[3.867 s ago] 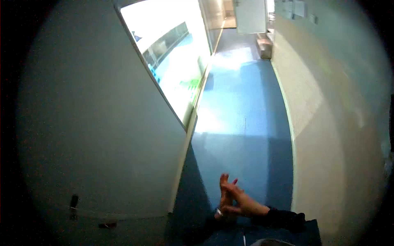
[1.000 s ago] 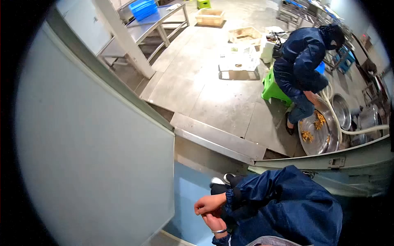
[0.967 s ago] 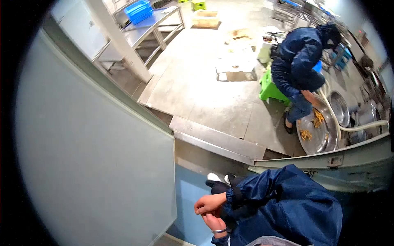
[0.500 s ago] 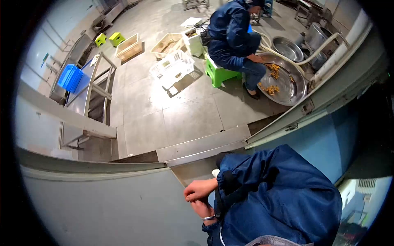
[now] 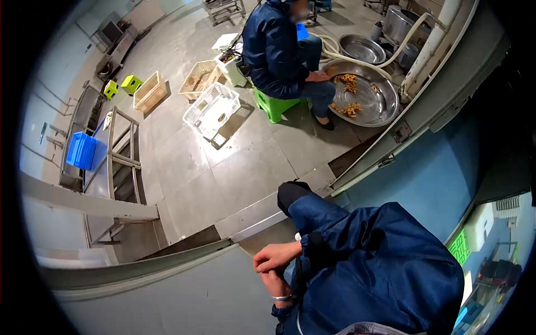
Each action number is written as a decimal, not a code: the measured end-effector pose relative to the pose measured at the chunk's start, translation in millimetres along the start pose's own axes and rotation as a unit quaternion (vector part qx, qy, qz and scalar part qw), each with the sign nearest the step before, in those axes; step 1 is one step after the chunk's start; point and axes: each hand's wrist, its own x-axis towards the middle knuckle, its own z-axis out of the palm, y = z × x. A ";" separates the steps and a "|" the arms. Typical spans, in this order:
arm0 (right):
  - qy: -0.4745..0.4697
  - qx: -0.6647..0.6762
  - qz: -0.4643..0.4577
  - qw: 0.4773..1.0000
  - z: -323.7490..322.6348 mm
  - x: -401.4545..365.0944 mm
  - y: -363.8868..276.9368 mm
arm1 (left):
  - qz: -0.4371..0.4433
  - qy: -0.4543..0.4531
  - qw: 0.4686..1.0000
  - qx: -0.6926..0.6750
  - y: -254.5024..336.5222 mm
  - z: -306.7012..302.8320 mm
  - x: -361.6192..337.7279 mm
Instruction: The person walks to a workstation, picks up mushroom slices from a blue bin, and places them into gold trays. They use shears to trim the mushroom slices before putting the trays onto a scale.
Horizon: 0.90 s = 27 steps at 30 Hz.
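Observation:
Held together in front of my dark blue jacket (image 5: 385, 262), both my hands are at the lower middle of the view. My right hand (image 5: 277, 256) lies on top, its fingers bent over the left one. Underneath is my left hand (image 5: 275, 282), with a silver bracelet (image 5: 281, 298) at the wrist; its fingers are mostly hidden. No tool or other object shows in either hand. Below and left of the hands is a grey panel (image 5: 151, 296). One dark shoe (image 5: 292, 195) of mine is at the metal threshold (image 5: 259, 220).
Beyond the doorway a person (image 5: 276, 50) in blue sits on a green stool (image 5: 273, 106), a hand at a large metal basin (image 5: 377, 114) with orange-brown pieces. White crate (image 5: 195, 119), beige crates and yellow stools stand on the tiles. A metal-framed table (image 5: 111, 151) with blue bins (image 5: 81, 151) is left.
The view has turned, so the room's contents sit further left. My shoe has come forward to the threshold. My hands stay together in nearly the same pose.

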 end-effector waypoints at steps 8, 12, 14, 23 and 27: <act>0.029 0.020 0.009 0.999 -10.4 22.2 12.6 | -0.038 -0.013 0.999 -0.008 19.3 5.8 21.5; 0.034 0.040 0.003 0.999 -28.3 42.0 19.3 | -0.068 -0.005 0.998 0.001 25.4 8.4 47.8; 0.031 0.034 0.014 0.999 -42.2 50.7 13.5 | -0.070 0.015 0.997 0.007 28.7 13.8 61.9; 0.055 0.132 0.005 0.990 -127.4 94.2 7.2 | -0.144 0.020 0.988 0.057 74.9 70.9 146.8; 0.026 0.283 0.089 0.955 -179.1 89.0 -33.0 | -0.145 0.018 0.987 0.061 124.4 130.9 156.3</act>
